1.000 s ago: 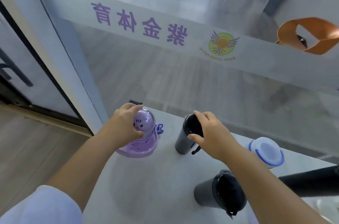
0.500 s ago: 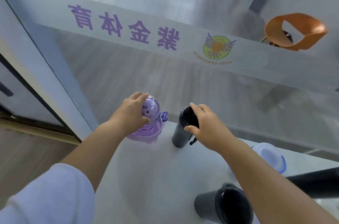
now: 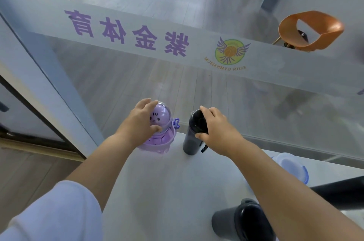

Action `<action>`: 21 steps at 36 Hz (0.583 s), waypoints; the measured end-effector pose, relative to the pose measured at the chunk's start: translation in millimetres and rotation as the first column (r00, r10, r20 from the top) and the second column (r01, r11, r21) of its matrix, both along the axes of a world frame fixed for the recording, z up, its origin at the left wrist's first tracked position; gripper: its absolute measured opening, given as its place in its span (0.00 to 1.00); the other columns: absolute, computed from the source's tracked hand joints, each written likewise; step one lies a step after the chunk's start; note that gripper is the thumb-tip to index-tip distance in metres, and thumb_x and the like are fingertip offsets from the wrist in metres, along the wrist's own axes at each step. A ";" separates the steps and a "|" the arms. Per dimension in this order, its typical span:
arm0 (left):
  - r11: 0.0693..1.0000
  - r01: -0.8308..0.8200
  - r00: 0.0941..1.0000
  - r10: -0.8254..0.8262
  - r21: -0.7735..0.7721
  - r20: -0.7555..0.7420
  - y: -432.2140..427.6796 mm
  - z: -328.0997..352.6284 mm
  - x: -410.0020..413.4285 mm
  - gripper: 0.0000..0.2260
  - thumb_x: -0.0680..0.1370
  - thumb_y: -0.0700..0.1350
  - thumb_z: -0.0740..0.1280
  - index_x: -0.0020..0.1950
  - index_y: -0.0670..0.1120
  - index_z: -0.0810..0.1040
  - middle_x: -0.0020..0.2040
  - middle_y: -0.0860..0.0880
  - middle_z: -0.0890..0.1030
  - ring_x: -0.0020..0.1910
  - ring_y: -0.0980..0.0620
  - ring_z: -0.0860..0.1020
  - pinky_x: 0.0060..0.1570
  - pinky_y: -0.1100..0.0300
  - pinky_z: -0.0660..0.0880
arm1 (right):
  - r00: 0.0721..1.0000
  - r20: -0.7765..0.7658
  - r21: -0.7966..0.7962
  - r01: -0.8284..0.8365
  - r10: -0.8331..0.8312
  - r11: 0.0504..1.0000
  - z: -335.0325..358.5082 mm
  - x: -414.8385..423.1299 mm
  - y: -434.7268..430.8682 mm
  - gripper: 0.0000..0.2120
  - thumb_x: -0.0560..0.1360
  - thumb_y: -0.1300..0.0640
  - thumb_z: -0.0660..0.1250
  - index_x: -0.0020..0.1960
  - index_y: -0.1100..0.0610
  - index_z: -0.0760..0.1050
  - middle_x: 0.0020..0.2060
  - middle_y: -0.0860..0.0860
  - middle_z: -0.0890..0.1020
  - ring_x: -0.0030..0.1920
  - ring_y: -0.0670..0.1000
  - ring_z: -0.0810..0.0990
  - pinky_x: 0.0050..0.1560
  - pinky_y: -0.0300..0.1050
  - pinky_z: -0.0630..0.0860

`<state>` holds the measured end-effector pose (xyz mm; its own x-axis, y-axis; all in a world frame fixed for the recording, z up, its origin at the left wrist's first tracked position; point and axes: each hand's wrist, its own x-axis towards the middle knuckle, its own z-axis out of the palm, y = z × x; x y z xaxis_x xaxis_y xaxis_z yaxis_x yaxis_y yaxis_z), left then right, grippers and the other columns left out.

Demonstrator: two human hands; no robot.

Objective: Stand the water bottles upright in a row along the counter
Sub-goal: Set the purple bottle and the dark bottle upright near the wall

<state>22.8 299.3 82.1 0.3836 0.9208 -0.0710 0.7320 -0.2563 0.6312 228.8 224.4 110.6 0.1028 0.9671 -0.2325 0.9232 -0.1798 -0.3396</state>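
Left hand (image 3: 140,124) gripping purple bottle (image 3: 159,132), right hand (image 3: 216,130) clutching black bottle (image 3: 192,134), mid-frame, steadying both upright on worktop (image 3: 167,191).

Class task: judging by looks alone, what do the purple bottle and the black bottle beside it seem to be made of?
Purple bottle: probably translucent glossy plastic; the counter shows through its tinted body and the domed lid shines.
Black bottle: opaque, matte dark body with a glossy cap; plastic or coated metal, undecidable from here.

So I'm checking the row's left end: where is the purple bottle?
The purple bottle stands upright at the counter's far left corner by the glass, under the left hand, just left of the black bottle that the right hand holds.
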 end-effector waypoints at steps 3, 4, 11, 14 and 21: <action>1.000 -0.012 1.000 0.012 0.009 -0.023 -3.5 2.8 -2.6 0.32 0.70 0.43 0.74 0.71 0.49 0.64 0.74 0.45 0.58 0.66 0.43 0.69 0.62 0.54 0.68 | 1.000 0.013 -0.006 -0.009 0.009 1.000 1.4 1.0 0.4 0.36 0.75 0.50 0.66 0.75 0.51 0.50 0.72 0.53 0.60 0.67 0.58 0.65 0.65 0.54 0.70; 1.000 -0.008 0.999 0.009 0.022 -0.041 -5.0 3.7 -3.5 0.31 0.70 0.44 0.73 0.71 0.49 0.65 0.73 0.45 0.60 0.65 0.43 0.70 0.60 0.54 0.69 | 1.000 0.007 -0.007 -0.009 0.009 1.000 3.0 1.7 0.3 0.36 0.75 0.49 0.66 0.75 0.51 0.50 0.72 0.53 0.60 0.68 0.58 0.64 0.66 0.54 0.69; 0.991 -0.033 0.992 0.049 0.133 -0.114 -16.5 21.9 -5.2 0.23 0.71 0.50 0.72 0.65 0.48 0.72 0.65 0.46 0.71 0.62 0.43 0.70 0.58 0.49 0.73 | 1.000 -0.014 0.100 0.008 -0.007 0.995 23.4 15.3 -7.3 0.32 0.74 0.47 0.67 0.73 0.55 0.59 0.70 0.54 0.66 0.69 0.56 0.65 0.67 0.54 0.67; 0.976 -0.042 0.993 0.064 0.216 -0.096 -27.6 33.2 -2.1 0.17 0.71 0.50 0.72 0.58 0.46 0.78 0.57 0.46 0.77 0.56 0.43 0.74 0.51 0.51 0.74 | 0.999 -0.009 0.122 0.033 -0.032 0.992 34.7 26.5 -16.0 0.27 0.74 0.47 0.66 0.70 0.54 0.65 0.67 0.53 0.71 0.68 0.56 0.68 0.66 0.54 0.68; 0.982 0.021 0.993 0.000 0.186 -0.115 -74.0 47.4 18.3 0.12 0.72 0.54 0.69 0.52 0.50 0.79 0.52 0.50 0.80 0.50 0.46 0.78 0.54 0.52 0.74 | 0.998 -0.011 0.154 0.070 -0.070 0.986 45.9 61.9 -60.0 0.22 0.74 0.46 0.66 0.65 0.52 0.70 0.58 0.49 0.78 0.56 0.52 0.77 0.57 0.50 0.74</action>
